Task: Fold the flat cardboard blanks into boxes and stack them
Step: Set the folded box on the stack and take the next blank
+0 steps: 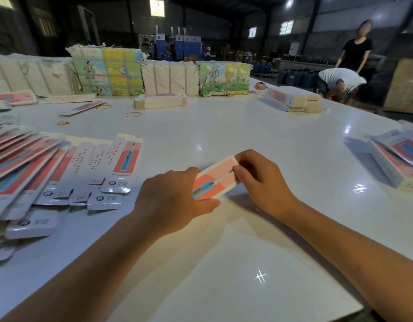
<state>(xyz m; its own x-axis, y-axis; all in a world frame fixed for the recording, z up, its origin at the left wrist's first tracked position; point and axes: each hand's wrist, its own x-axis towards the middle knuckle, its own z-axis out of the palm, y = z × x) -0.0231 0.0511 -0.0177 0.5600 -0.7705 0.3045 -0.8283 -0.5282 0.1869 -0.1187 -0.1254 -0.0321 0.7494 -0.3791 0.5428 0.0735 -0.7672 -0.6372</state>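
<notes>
Along the left edge of the frame a fan of flat blanks [61,173] lies spread on the white table [247,126], overlapped so that each one can be slid off the top without disturbing the rest; that looks like the supply for the work. Above them, in the upper left, rubber bands [132,114] lie loose beside another small stack of blanks [160,101], and wrapped bundles [108,70] stand in a row along the table's far side.

At the lower centre the left hand [175,198] grips the near end of one box [216,178], fingers curled over its top and thumb stretched along the near edge, probably to pin it steady against the table. The box lies at a slant, its printed pink and blue face up, between the two hands. Just right of it the right hand [258,175] has its fingers bent in at the far end, fingertips pinching or pressing there; whether it is tucking an end flap I cannot tell, since the flap itself is hidden. My guess is that this end is being closed.

Toward the right edge finished boxes [400,159] lie piled, well apart from the hands, likely the stack this one will join. In the upper right two people stand beyond the table.
</notes>
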